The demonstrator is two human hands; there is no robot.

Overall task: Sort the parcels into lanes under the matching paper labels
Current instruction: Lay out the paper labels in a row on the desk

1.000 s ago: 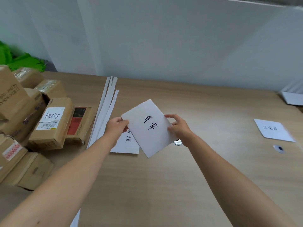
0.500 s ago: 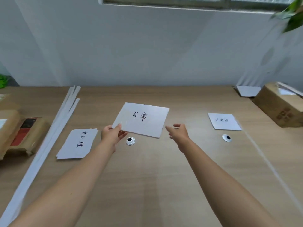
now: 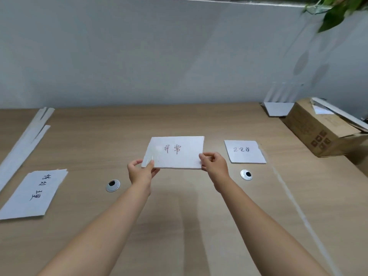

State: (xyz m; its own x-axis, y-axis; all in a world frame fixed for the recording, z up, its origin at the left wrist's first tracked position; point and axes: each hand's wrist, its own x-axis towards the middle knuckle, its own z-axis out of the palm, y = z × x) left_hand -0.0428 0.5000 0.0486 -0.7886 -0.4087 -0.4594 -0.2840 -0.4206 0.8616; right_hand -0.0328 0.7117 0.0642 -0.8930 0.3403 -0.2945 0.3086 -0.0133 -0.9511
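Now both hands, left (image 3: pixel 140 173) and right (image 3: pixel 214 165), pinch the middle label (image 3: pixel 175 152) by its near corners above the table (image 3: pixel 179 226).

There is just one camera, worn on the person's head. It stands at the near side of the table (image 3: pixel 179 120) and looks forward and down across it toward the pale wall (image 3: pixel 159 56) on the far side. It sits close: both forearms rise from the bottom edge, and the left hand (image 3: pixel 140 172) and right hand (image 3: pixel 214 166) hold a sheet (image 3: pixel 177 154) mid-frame. The wide lens reaches from the paper strips (image 3: pixel 23 136) on the left to the cardboard box (image 3: pixel 318 132) on the right.
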